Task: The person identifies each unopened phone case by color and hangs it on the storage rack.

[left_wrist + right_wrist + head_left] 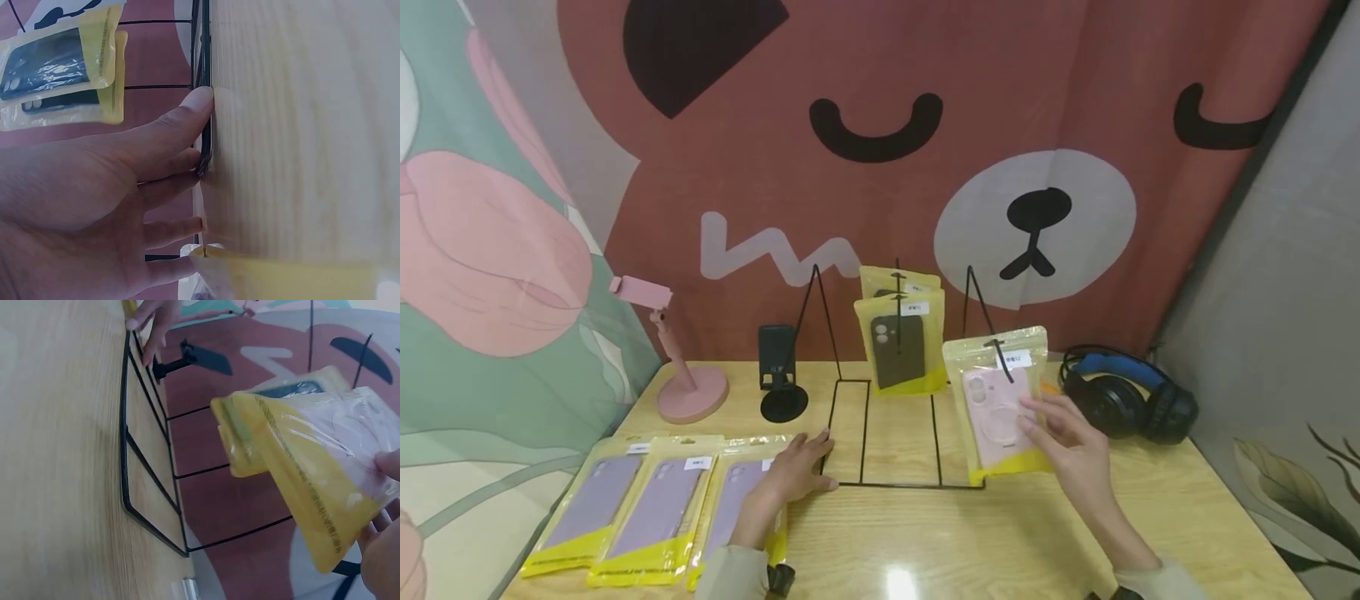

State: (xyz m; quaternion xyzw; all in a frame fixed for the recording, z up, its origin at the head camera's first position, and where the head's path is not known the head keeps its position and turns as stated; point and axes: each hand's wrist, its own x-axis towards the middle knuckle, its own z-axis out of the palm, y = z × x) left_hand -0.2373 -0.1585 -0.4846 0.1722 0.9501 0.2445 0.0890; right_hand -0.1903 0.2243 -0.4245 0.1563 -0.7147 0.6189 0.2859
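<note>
Right of the frame's centre, the right hand (1071, 437) pinched the near-upright pink-case packet (996, 410) by its right edge beneath the hook (1003, 361), while the left hand (797, 469), loosely spread, touched the rack (910, 485).

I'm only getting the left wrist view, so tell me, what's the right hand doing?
Observer: The right hand pinches a packet with a pink case, thumb at its front.
Operator: Anything by the packet's top?
Observer: Yes, in the head view the end of a black rod shows in front of its upper part.
Operator: What's past that hand?
Observer: Black and blue headphones, behind it and to the right.
</note>
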